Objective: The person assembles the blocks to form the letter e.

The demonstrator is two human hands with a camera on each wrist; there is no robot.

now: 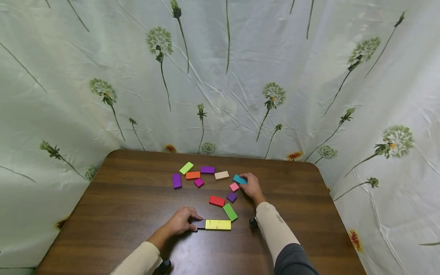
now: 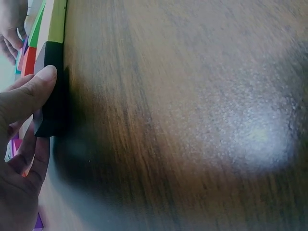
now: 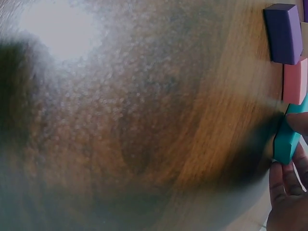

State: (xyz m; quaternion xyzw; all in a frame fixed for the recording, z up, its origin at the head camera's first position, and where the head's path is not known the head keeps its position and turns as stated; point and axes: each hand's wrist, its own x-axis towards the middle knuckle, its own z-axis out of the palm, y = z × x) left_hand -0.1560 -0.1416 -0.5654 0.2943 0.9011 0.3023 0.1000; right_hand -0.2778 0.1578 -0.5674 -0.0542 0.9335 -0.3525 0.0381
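My left hand (image 1: 180, 221) grips a black block (image 2: 52, 103), thumb on its near side and fingers round its end. The black block lies end to end with a yellow block (image 1: 218, 225) near the table's middle. Farther back on the right, my right hand (image 1: 253, 188) pinches a blue block (image 1: 238, 179) between thumb and fingers. In the right wrist view, that blue block (image 3: 284, 144) sits at the end of a pink block (image 3: 295, 83), with a dark purple block (image 3: 284, 34) beyond. A green block (image 1: 230, 212) slants down to the yellow block's right end.
A red block (image 1: 217, 201) lies left of the green one. Toward the back are an orange block (image 1: 193, 175), a magenta block (image 1: 199, 183), a beige block (image 1: 221, 175), a lime block (image 1: 186, 168) and two purple blocks. A floral curtain (image 1: 220, 95) hangs behind the wooden table (image 1: 130, 198).
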